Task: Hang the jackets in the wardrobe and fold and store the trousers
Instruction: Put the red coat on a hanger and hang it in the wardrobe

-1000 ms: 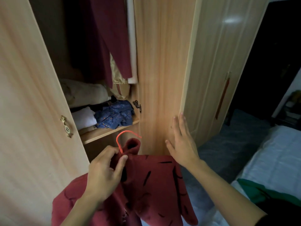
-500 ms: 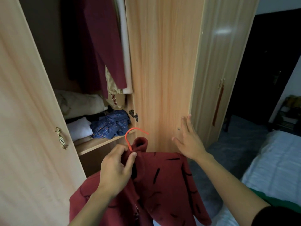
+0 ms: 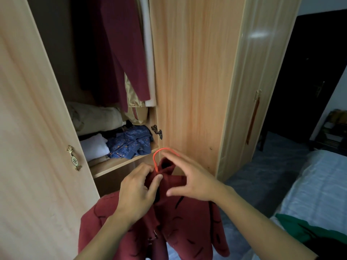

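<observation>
L hand [image 3: 138, 190] pinching red jacket [image 3: 180, 218] collar at orange hanger [image 3: 159, 156] neck, R hand [image 3: 193, 180] open over collar, fingers blurred, jacket low in front of open wardrobe [image 3: 187, 72], hem cut off, hanger body hidden.

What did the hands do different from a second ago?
The right hand left the wardrobe door and moved left onto the red jacket by its collar. The left hand still pinches the collar at the orange hanger. The folded clothes on the shelf stayed put.
</observation>
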`<state>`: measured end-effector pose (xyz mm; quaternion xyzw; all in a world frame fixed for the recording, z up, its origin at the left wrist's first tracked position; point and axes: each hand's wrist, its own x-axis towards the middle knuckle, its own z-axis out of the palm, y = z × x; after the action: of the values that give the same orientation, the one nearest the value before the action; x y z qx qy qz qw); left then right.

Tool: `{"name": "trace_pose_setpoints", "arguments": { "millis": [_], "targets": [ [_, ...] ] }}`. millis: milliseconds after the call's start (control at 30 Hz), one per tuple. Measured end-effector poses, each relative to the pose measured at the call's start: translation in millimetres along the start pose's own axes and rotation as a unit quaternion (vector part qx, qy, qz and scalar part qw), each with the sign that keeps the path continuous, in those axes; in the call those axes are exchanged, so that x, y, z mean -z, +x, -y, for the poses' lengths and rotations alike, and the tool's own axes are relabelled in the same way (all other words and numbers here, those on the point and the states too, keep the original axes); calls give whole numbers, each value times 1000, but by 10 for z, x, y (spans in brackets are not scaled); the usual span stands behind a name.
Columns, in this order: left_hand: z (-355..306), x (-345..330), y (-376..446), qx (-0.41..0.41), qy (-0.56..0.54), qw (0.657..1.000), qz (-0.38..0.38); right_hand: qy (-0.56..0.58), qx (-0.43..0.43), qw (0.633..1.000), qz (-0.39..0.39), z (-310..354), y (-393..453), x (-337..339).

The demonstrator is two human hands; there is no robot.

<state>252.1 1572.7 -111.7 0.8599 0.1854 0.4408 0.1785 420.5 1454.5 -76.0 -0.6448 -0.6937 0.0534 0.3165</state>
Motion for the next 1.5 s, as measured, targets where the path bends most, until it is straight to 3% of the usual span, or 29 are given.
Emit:
{"name": "trace_pose_setpoints", "arguments": {
  "millis": [200, 333, 700, 1133, 1267, 1500],
  "targets": [
    [45, 194, -40, -17, -26, 999, 10, -21, 77, 994, -76, 226, 281, -301],
    [113, 297, -94, -6, -12, 1000, -6, -56, 49, 994, -75, 324, 358, -439],
    [389, 641, -256, 26, -9, 999, -31, 23, 57, 994, -86, 516, 586, -815],
    [1235, 1394, -272, 64, -56, 996, -24, 40, 44, 993, -105, 874, 1276, -1390],
    [1601, 1641, -156, 88, 38, 995, -28, 24, 24, 992, -121, 863, 1391, -1488],
    [2034, 1785, 324, 43, 248, 966, 51, -5, 29, 994, -110, 779, 1596, -1562]
  ]
}}
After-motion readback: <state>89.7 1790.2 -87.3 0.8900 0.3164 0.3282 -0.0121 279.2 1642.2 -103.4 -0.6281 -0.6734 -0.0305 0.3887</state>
